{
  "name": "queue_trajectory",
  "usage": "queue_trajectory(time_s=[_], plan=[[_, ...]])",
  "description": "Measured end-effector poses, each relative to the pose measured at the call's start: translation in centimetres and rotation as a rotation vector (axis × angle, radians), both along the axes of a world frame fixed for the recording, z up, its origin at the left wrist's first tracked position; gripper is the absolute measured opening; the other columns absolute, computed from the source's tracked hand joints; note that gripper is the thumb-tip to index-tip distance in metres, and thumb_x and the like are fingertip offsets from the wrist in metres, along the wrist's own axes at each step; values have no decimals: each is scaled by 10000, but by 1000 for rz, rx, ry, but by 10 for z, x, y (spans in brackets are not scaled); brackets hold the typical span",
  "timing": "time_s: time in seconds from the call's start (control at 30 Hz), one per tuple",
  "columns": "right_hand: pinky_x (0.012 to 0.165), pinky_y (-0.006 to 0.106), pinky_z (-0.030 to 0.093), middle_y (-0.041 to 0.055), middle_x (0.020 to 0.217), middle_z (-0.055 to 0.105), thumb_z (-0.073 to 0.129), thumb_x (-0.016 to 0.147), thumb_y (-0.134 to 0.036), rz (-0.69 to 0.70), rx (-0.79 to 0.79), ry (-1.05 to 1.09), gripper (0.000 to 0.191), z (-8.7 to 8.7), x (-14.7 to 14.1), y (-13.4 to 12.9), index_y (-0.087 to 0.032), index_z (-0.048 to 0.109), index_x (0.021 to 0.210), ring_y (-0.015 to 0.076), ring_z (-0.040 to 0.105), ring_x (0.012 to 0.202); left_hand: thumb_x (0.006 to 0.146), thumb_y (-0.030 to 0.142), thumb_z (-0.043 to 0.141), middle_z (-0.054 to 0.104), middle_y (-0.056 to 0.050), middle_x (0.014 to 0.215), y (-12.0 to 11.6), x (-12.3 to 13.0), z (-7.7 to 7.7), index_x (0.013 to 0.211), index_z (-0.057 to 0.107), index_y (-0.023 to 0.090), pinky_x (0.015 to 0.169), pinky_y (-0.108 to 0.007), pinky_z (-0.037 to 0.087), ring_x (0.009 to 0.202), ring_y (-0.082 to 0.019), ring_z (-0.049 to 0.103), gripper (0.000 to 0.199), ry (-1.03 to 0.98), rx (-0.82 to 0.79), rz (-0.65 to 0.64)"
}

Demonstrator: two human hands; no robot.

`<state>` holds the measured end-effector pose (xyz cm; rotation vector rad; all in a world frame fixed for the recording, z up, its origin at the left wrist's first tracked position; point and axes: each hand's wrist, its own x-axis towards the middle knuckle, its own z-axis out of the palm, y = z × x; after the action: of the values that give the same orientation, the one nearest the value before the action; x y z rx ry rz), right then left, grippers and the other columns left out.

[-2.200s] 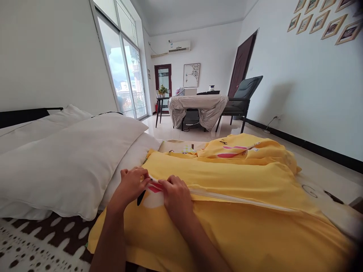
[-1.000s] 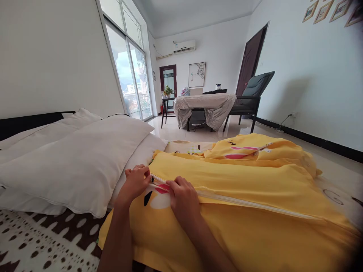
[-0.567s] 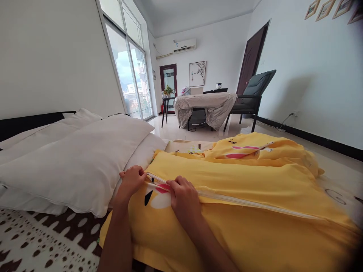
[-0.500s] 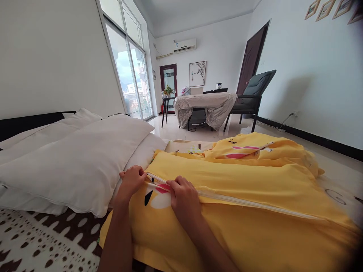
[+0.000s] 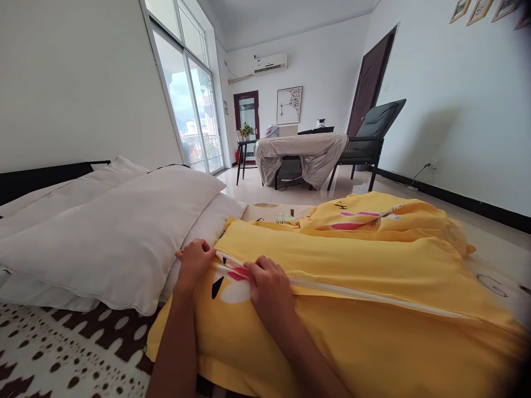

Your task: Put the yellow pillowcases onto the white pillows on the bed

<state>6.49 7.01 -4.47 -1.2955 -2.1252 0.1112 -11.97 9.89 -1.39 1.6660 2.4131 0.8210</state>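
Note:
A yellow duvet cover (image 5: 373,342) with cartoon prints lies across the bed before me. A long pale zipper (image 5: 352,290) runs over it from the upper left to the right. My left hand (image 5: 196,258) is closed at the zipper's left end, fingers pinched together; the slider itself is hidden. Farther right, my right hand (image 5: 269,284) grips the zipper edge between thumb and fingers. Pink, white and black print shows between the two hands.
White pillows (image 5: 112,237) are piled at the left, close to my left hand. A brown and white patterned cover (image 5: 53,354) lies below them. Beyond the bed stand a cloth-draped table (image 5: 301,146) and a dark chair (image 5: 369,135).
My left hand has shifted very slightly up and right with the zipper end. My right hand stays at nearly the same spot. The view has tilted a little.

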Motion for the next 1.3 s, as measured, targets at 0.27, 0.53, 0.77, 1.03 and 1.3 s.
queue_trajectory(time_s=[0.27,0.53,0.77,1.03,1.3], plan=[[697,280,340,27,819,596,485,823,-64,21,5,14,273,-2,0,1,-235,676,918,176,519,800,756,220,446,658,-62,902,9,0,-10,667,555,173,855,-406,272,874,-208,577,149,8,113,37],[721,292,338,26,810,604,511,853,-159,-2,26,80,174,-1,-1,0,-225,671,870,180,509,813,743,155,386,652,-85,1017,11,-18,-18,913,592,174,916,-399,356,984,-227,580,268,-63,120,-87],[835,365,278,39,960,620,635,775,-192,-49,98,15,181,4,5,-1,-237,660,949,214,504,934,767,284,437,628,-48,1109,8,-34,-23,1019,600,194,949,-320,396,1076,-216,545,313,-268,69,-519],[832,369,263,27,841,666,522,845,-102,-211,87,-16,196,16,33,5,-215,677,807,191,559,858,802,466,481,564,4,796,13,-34,-30,837,556,193,685,-263,429,734,-154,523,285,-359,86,-552],[842,354,310,44,947,660,520,860,-191,-162,51,-6,172,14,34,4,-205,647,975,204,553,936,785,476,467,513,11,753,17,-33,-32,740,491,197,663,-264,388,721,-154,463,284,-428,152,-567]])
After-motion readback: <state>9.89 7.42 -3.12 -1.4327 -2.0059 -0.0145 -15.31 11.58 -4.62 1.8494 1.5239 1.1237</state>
